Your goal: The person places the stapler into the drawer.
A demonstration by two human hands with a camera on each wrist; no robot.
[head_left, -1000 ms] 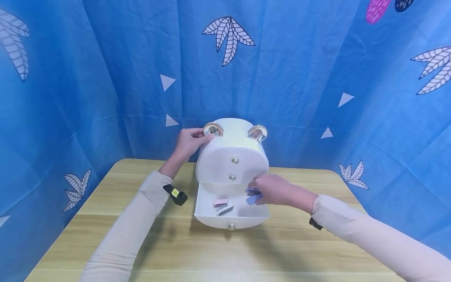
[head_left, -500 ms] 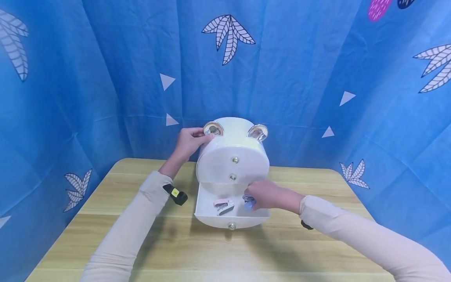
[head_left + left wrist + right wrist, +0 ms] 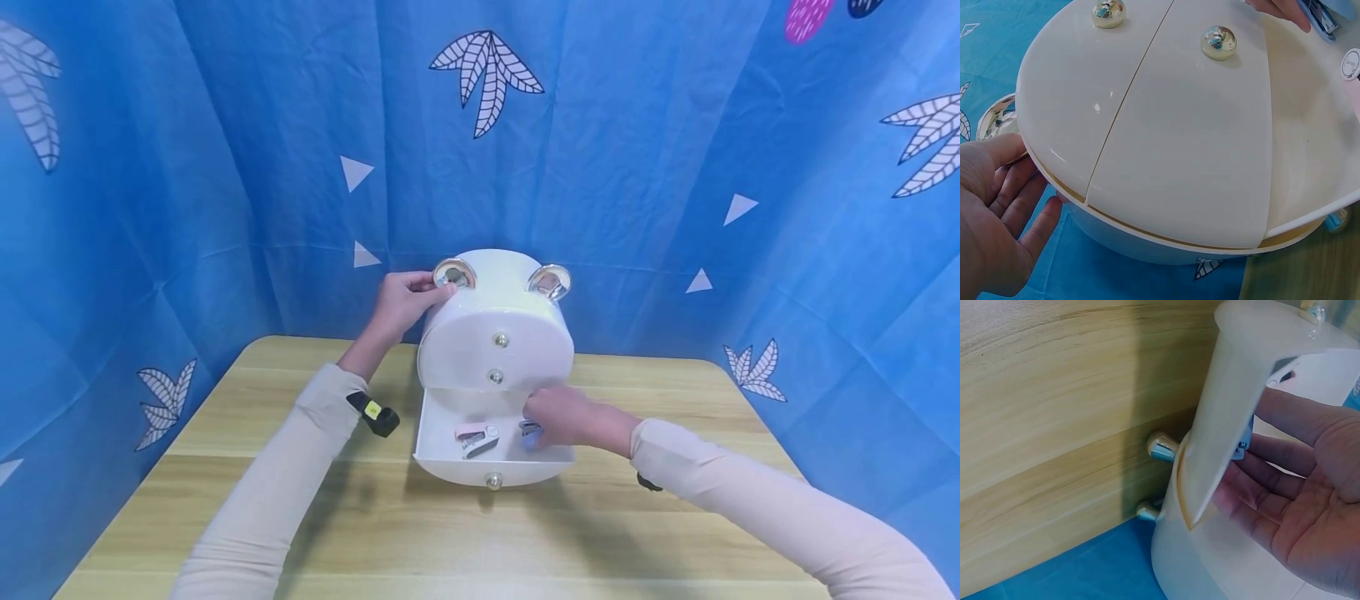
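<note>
A white storage box (image 3: 491, 350) with ear-shaped gold-rimmed pieces has its bottom drawer (image 3: 438, 450) pulled out. Beside the left ear (image 3: 454, 275), my left hand (image 3: 405, 307) holds the box, thumb in front and fingers at its side. Inside the drawer's right part, my right hand (image 3: 566, 417) pinches a small blue stapler (image 3: 530, 433), partly hidden by the fingers. A small pink and grey stapler (image 3: 477, 439) lies to its left in the drawer. The right wrist view shows my right hand (image 3: 1300, 481) behind the drawer wall with the blue stapler (image 3: 1242, 445).
Two upper drawers with round gold knobs (image 3: 501, 340) are closed. The box stands on a light wooden table (image 3: 360, 517). Behind and at both sides hangs a blue curtain (image 3: 622, 167) with leaf prints.
My right hand has moved slightly left and down into the drawer with the blue stapler. The left hand, the box and the pink stapler stay put.
</note>
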